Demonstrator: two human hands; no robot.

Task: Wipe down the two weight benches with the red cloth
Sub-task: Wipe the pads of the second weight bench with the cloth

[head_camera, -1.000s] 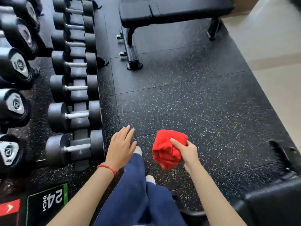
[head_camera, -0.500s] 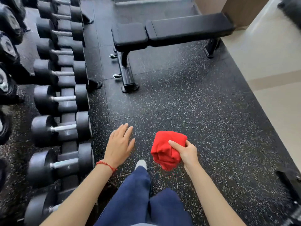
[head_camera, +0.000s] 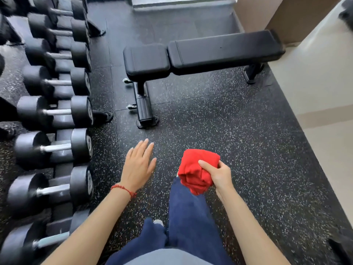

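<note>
Right hand (head_camera: 219,176) grasped the bunched red cloth (head_camera: 198,169); left hand (head_camera: 138,165) hung released, fingers spread. Weight bench (head_camera: 202,54) ahead stood well apart, untouched; wiping apparently not begun

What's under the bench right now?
Under the bench only speckled floor and its black frame show. The strip directly beneath the pads is hidden by them.

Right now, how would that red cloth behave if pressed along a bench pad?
The red cloth looks soft and floppy: it is bunched in folds in the right hand. It is probably light, and would likely flatten against the weight bench.
</note>
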